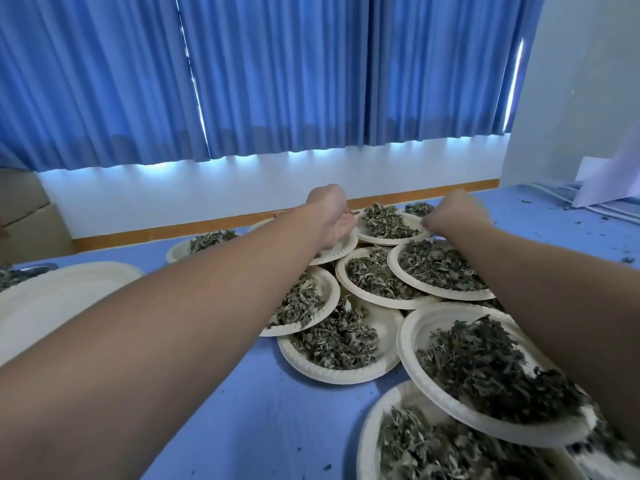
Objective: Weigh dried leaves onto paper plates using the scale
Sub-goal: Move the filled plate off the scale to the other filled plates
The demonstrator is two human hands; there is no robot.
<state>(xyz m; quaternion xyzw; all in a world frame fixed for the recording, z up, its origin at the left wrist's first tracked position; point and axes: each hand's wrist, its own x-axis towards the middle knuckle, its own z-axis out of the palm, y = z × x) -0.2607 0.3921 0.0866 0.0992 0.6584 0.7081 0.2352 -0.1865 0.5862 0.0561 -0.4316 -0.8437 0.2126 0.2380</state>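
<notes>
Both arms stretch out toward twelve o'clock, over a spread of overlapping paper plates heaped with dried leaves (pixel 381 216). The left hand (pixel 334 216) is curled at the ten o'clock rim of the far plate (pixel 412 221); whether it grips that rim, I cannot tell. The right hand (pixel 453 213) pinches the same plate's three o'clock edge, fingers closed on it. Nearer plates (pixel 412 330) crowd the blue table (pixel 242 410) at five o'clock. An empty plate stack (pixel 52 292) sits at nine o'clock.

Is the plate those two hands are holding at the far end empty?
No. The far plate between the left hand and right hand holds a heap of dried leaves.
</notes>
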